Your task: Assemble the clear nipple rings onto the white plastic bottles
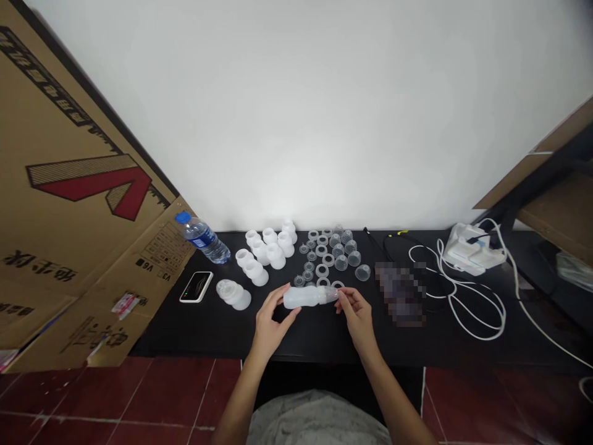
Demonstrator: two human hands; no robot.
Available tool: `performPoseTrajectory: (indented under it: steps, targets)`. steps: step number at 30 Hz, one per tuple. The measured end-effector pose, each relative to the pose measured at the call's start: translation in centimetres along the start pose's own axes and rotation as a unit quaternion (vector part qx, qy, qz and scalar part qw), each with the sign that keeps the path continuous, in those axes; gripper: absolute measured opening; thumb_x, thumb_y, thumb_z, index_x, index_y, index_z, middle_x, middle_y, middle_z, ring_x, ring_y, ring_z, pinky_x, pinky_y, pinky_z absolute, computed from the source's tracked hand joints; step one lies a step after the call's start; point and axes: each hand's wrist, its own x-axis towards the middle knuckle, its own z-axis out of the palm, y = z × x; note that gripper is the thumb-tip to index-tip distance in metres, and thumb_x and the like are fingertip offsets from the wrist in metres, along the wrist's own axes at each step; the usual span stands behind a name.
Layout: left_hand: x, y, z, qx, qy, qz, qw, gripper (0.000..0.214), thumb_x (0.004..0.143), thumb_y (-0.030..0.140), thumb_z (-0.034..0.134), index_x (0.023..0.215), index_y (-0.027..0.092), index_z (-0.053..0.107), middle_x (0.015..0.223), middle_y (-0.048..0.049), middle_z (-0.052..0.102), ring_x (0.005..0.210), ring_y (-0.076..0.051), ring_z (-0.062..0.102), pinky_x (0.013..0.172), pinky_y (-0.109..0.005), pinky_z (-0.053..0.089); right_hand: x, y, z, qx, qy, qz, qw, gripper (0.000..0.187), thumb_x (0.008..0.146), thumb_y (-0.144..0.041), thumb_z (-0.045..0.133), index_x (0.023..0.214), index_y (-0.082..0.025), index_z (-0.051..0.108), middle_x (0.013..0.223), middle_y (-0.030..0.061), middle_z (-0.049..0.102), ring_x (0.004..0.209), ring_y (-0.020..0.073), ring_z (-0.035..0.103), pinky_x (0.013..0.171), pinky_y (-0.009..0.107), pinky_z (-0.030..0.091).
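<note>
We have a black table (185, 334) against a white wall (315, 111), with a cardboard sheet (78, 185) leaning at its left end. White plastic bottle parts (266, 247) and clear rings (322, 253) stand at the rear. The translucent plastic bottle (308, 297) lies level between our hands: the left hand (275, 318) cups its closed end, and the right hand (354, 312) pinches its open end.

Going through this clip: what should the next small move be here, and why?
Probably the right hand should twist the clear piece on the translucent plastic bottle until it seats: the left hand grips the bottle's body, and the right hand's fingers touch that end.
</note>
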Motion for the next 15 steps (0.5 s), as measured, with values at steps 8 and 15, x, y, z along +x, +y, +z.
performPoseTrajectory:
  steps: [8, 15]
  targets:
    - [0.0, 1.1, 0.0, 0.105, -0.100, 0.073, 0.987, 0.043, 0.098, 0.026, 0.075, 0.140, 0.029, 0.065, 0.135, -0.0097, 0.073, 0.129, -0.031, 0.067, 0.111, -0.051, 0.056, -1.1, -1.4, 0.2, 0.037, -0.156, -0.007, 0.987, 0.027, 0.092, -0.053, 0.083, 0.096, -0.027, 0.083, 0.095, 0.0079, 0.085, 0.089, 0.0281, 0.080, 0.078, 0.040, 0.064]
    - [0.1, 1.7, 0.7, 0.182, -0.067, 0.051, 0.980, 0.031, 0.098, 0.046, 0.079, 0.120, 0.025, 0.073, 0.114, -0.0093, 0.074, 0.107, -0.031, 0.069, 0.097, -0.047, 0.057, -0.9, -1.6, 0.4, -0.038, -0.126, -0.006, 0.991, 0.031, 0.095, -0.056, 0.078, 0.100, -0.026, 0.085, 0.102, 0.0102, 0.086, 0.078, 0.0243, 0.074, 0.069, 0.037, 0.061]
